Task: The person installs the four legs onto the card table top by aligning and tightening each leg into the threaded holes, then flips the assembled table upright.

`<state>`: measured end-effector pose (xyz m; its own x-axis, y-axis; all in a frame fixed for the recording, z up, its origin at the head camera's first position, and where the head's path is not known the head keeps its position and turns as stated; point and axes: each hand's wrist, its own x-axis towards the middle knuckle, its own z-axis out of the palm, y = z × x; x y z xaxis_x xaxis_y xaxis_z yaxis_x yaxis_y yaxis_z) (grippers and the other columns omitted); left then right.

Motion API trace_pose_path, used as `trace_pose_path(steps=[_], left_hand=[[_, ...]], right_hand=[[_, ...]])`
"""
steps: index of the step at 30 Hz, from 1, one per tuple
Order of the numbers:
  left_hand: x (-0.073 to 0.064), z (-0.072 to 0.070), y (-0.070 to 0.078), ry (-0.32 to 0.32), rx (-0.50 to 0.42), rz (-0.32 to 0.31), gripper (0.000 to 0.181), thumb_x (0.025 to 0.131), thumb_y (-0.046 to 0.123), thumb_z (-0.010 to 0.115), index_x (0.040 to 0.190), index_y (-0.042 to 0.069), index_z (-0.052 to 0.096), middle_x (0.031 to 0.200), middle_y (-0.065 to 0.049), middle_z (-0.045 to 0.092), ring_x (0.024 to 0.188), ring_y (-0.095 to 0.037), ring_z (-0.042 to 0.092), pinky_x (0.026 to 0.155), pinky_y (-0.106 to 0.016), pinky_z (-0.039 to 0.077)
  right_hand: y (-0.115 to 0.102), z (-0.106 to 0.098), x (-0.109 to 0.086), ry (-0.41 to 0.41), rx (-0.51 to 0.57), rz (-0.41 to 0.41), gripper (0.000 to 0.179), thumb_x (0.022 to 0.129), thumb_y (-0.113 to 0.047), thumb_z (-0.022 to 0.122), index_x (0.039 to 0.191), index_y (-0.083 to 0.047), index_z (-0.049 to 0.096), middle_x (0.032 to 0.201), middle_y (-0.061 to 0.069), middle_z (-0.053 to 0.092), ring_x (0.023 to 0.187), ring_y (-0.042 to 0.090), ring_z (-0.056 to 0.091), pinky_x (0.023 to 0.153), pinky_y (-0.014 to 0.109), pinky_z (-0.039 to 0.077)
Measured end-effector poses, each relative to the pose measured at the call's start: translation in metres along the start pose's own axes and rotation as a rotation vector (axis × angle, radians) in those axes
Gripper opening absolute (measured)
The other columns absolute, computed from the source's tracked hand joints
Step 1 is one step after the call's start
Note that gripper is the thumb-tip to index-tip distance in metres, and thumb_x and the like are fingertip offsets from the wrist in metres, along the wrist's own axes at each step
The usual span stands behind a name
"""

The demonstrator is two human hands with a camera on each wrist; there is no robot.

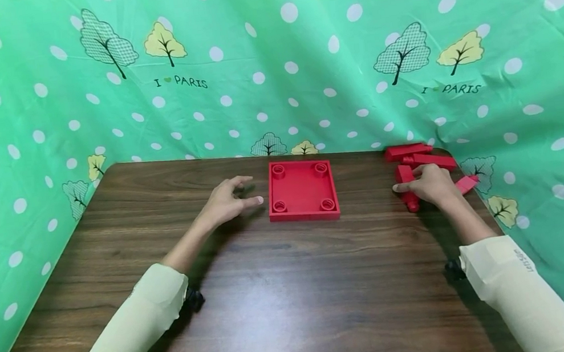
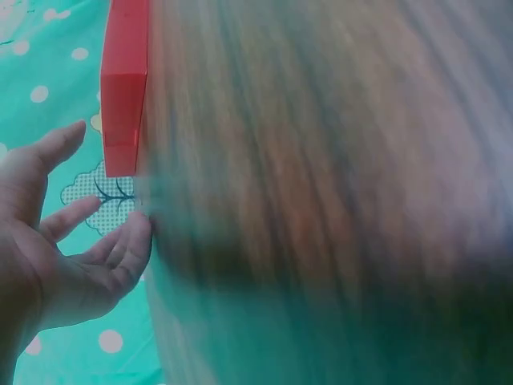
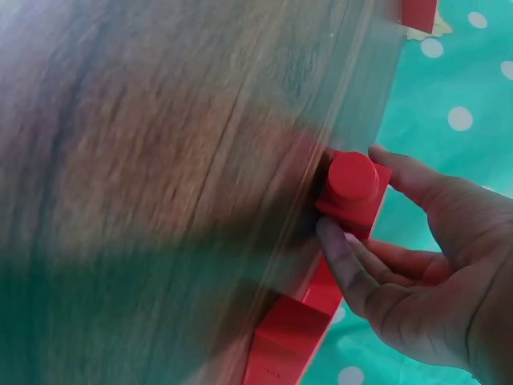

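A red square panel (image 1: pixel 302 191) lies flat on the table, a raised rim round it and a round socket at each corner. To its left hovers my left hand (image 1: pixel 228 202), thumb and fingers spread, holding nothing; the panel's edge (image 2: pixel 124 120) shows beyond the fingertips in the left wrist view. At the table's right side, my right hand (image 1: pixel 432 183) pinches a red leg (image 1: pixel 404 173) between thumb and fingers. The right wrist view shows that leg's round peg (image 3: pixel 353 176). Part of the leg is hidden by the fingers.
More red legs lie close around the right hand: one at the back (image 1: pixel 405 152), one just behind the hand (image 1: pixel 432 161), one to its right (image 1: pixel 467 184). A green dotted cloth (image 1: pixel 294 94) hangs behind the dark wooden table (image 1: pixel 294 289).
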<state>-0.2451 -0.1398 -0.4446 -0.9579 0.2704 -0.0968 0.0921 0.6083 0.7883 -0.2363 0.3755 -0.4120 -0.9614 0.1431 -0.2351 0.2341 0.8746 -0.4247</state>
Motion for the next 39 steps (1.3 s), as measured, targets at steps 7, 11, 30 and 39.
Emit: trace_pose_path(steps=[7, 11, 30, 39], left_hand=[[0.002, 0.008, 0.001, -0.009, -0.066, -0.012, 0.076, 0.097, 0.04, 0.088, 0.164, 0.016, 0.059, 0.156, -0.02, 0.064, 0.103, -0.034, 0.077, 0.091, -0.048, 0.068], [0.005, 0.013, 0.002, -0.033, -0.194, -0.017, 0.073, 0.098, 0.031, 0.089, 0.163, 0.014, 0.059, 0.151, -0.022, 0.063, 0.083, -0.024, 0.073, 0.072, -0.034, 0.067], [0.02, 0.036, 0.003, -0.182, -0.595, -0.058, 0.069, 0.099, -0.002, 0.083, 0.162, 0.01, 0.059, 0.157, -0.024, 0.056, 0.096, -0.021, 0.078, 0.082, -0.039, 0.074], [0.021, 0.039, -0.003, -0.19, -0.646, -0.073, 0.063, 0.098, -0.003, 0.084, 0.157, 0.009, 0.065, 0.156, -0.021, 0.059, 0.098, -0.017, 0.078, 0.088, -0.04, 0.073]], right_hand=[[-0.005, 0.004, 0.002, 0.003, 0.014, -0.048, 0.069, 0.101, -0.034, 0.082, 0.144, 0.016, 0.06, 0.126, 0.037, 0.071, 0.089, 0.033, 0.068, 0.065, 0.029, 0.054], [-0.01, 0.006, 0.003, 0.001, 0.014, -0.065, 0.068, 0.105, -0.032, 0.077, 0.148, 0.017, 0.057, 0.13, 0.038, 0.07, 0.093, 0.036, 0.068, 0.068, 0.032, 0.056], [-0.042, 0.017, 0.002, 0.021, 0.081, -0.098, 0.064, 0.11, -0.03, 0.071, 0.154, 0.015, 0.055, 0.126, 0.034, 0.07, 0.095, 0.035, 0.069, 0.07, 0.027, 0.058], [-0.063, 0.022, 0.002, 0.053, 0.134, -0.158, 0.061, 0.111, -0.03, 0.07, 0.155, 0.009, 0.057, 0.138, 0.033, 0.071, 0.113, 0.043, 0.072, 0.088, 0.044, 0.067]])
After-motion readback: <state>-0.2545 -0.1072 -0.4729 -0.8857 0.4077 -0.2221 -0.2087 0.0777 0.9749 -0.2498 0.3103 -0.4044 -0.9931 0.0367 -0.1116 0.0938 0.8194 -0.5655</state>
